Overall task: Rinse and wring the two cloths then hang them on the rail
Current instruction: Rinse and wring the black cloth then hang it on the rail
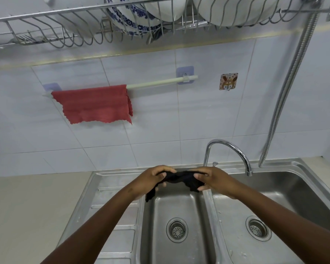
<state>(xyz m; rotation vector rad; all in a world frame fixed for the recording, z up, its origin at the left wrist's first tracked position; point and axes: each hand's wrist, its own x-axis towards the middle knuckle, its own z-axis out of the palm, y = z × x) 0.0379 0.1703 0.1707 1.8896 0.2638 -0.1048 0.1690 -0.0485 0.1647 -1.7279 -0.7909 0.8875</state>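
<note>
1. At centre frame we grip the black cloth with both hands above the smaller basin of the steel sink, which fills the lower half of the picture.
2. Our left hand has its fingers curled shut around one end of the bunched fabric, thumb pressed on top; a loose corner dangles below that fist toward the basin.
3. Our right hand closes on the other end, fingers wrapped under and thumb over, so the cloth stretches as a short twisted rope between the two fists.
4. The red cloth already hangs draped over the white rail at left of centre on the tiled wall, so we judge that half of the job finished.
5. The right stretch of the rail is bare, leaving room for the second cloth.
6. The tap at right of centre shows no running water, and we see no drips we can be sure of, so whether rinsing is over cannot be told for certain; the grip suggests wringing is the step in hand.
7. What remains, by our reading: finish the twist, shake the black cloth open, and lift it to the rail beside the red one.
</note>
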